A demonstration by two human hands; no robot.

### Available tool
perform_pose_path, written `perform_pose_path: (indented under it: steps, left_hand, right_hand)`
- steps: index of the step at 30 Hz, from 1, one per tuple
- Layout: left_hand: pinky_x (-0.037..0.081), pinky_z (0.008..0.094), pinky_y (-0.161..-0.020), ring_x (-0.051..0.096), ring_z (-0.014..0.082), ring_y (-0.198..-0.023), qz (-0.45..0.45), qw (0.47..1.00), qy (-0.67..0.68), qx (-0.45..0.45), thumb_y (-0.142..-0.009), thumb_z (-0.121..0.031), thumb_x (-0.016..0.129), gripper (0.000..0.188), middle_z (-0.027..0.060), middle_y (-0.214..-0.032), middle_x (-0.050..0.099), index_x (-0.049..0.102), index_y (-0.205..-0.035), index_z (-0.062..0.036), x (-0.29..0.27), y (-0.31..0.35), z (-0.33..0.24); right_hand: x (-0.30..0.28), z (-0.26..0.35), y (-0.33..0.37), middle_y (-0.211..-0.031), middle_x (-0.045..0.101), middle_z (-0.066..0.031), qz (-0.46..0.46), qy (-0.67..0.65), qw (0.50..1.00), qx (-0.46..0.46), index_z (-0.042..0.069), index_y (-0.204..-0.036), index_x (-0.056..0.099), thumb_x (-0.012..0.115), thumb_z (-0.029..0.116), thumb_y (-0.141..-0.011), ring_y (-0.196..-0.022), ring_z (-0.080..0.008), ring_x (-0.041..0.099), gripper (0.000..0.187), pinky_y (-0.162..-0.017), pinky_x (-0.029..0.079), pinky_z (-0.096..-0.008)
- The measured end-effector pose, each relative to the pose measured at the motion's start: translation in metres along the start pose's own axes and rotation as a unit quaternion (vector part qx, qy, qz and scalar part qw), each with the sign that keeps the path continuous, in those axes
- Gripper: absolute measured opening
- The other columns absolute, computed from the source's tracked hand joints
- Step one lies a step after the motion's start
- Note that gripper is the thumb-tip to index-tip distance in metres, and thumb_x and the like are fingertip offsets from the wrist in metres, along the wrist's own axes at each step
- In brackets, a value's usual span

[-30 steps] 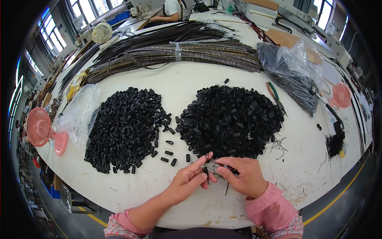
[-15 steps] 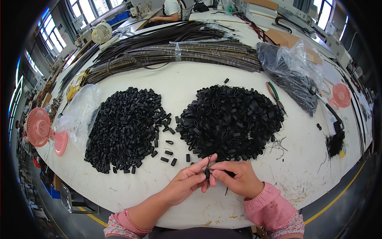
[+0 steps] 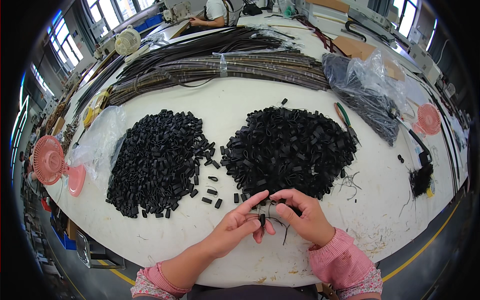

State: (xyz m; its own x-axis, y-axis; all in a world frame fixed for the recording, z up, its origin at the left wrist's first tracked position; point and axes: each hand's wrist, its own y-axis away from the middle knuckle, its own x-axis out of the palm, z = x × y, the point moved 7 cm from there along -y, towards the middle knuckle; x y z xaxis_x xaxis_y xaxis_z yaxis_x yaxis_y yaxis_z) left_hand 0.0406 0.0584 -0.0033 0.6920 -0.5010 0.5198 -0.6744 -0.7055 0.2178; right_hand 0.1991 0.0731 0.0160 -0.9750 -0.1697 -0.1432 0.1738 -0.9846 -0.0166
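In front of the near edge of the right heap, my left hand holds a small black strap loop at its fingertips. Dark loose threads trail from the loop toward my right hand. My right hand is curled close by, its index finger arched near my left index fingertip. A dark object sits inside its grip, mostly covered by thumb and fingers. Beyond lie a large heap of black loops with threads on the right and a neater heap of black loops on the left.
Several single loops lie between the heaps. Green-handled pliers rest at the right heap's edge. Bundled dark strips cross the table's back. Pink fans stand at both sides. A plastic bag lies back right.
My right hand has drawn slightly away from the loop and its index finger has lifted and arched. The loop in my left hand stays nearly in place, with threads now showing between the hands.
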Motion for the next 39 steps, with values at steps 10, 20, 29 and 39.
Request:
perform_pose_path:
  steps: [10,20,29,39]
  left_hand:
    - [0.050,0.0239,-0.079,0.066,0.0115,-0.082,-0.074,0.993,-0.090,-0.009,-0.100,-0.009,0.058,0.047,0.0097,-0.101,0.069,0.045,-0.145,-0.0039,-0.002,0.004,0.004]
    - [0.042,0.0278,-0.085,0.057,0.0098,-0.094,-0.170,0.761,-0.559,0.281,-0.086,-0.010,0.074,0.023,0.0039,-0.112,0.069,0.070,-0.108,-0.0036,0.012,0.017,-0.046]
    - [0.051,0.0253,-0.083,0.062,0.0107,-0.094,-0.085,0.984,-0.121,0.096,-0.091,0.001,0.066,0.044,0.0069,-0.111,0.067,0.051,-0.133,-0.0032,-0.001,0.003,-0.002]
    - [0.050,0.0252,-0.082,0.061,0.0091,-0.090,-0.103,0.986,-0.114,0.066,-0.089,-0.002,0.070,0.042,0.0035,-0.099,0.066,0.056,-0.128,-0.0032,-0.010,0.005,0.001]
  right_hand:
    - [0.013,-0.007,0.002,-0.088,0.067,0.0001,0.076,-0.075,0.994,0.030,0.001,-0.104,0.066,0.072,0.015,-0.092,-0.080,-0.0045,0.058,0.020,-0.072,0.047,-0.0209]
    - [-0.016,-0.003,-0.001,-0.078,0.061,0.0064,-0.062,-0.145,0.984,0.077,0.002,-0.095,0.065,0.070,0.014,-0.093,-0.071,0.0012,0.049,0.013,-0.063,0.040,-0.0163]
    - [0.017,-0.001,0.007,-0.085,0.060,0.0049,0.067,-0.203,0.975,0.065,0.003,-0.099,0.064,0.065,0.019,-0.096,-0.074,-0.0012,0.047,0.016,-0.066,0.039,-0.0172]
    - [0.027,0.000,0.010,-0.085,0.055,0.0056,0.117,-0.186,0.974,0.058,0.003,-0.102,0.060,0.061,0.018,-0.099,-0.074,-0.0008,0.045,0.014,-0.066,0.038,-0.0183]
